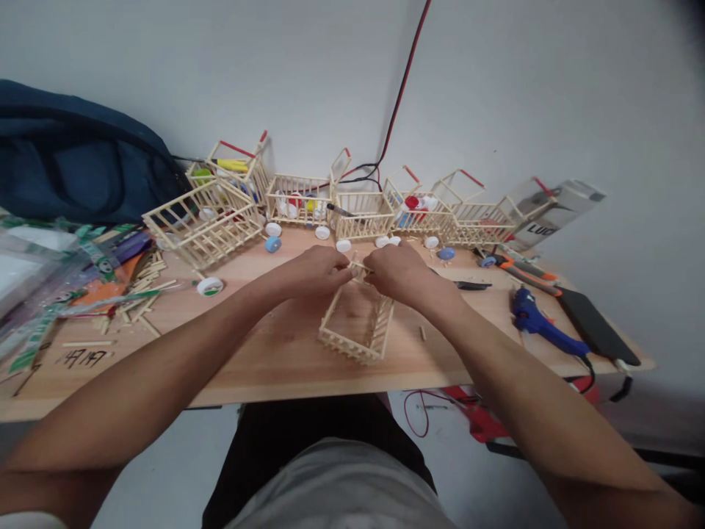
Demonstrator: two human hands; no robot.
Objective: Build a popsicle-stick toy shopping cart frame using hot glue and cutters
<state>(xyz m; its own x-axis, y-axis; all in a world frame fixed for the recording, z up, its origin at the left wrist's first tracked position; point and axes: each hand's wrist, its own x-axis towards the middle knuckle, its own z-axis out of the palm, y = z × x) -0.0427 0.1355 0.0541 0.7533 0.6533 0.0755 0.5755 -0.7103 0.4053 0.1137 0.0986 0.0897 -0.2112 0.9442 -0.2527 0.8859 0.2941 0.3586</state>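
A small open basket frame of thin wooden sticks [352, 347] stands on the table between my arms. At its far end my left hand [324, 270] has its fingers pinched together at the left corner. My right hand [397, 270] is closed at the right corner of the same end, close beside the left. The fingertips and the sticks between them are partly hidden, so any small piece there cannot be made out. Beyond my hands stands a miniature stick shopping cart [363, 217] with white wheels.
More miniature carts [209, 224] line the wall, some holding bottle caps. Loose sticks [146, 283] and plastic packaging [49, 272] lie left, near a dark blue bag [82, 162]. At right are a blue glue gun [545, 323], orange-handled pliers [526, 272] and a black flat object [598, 327].
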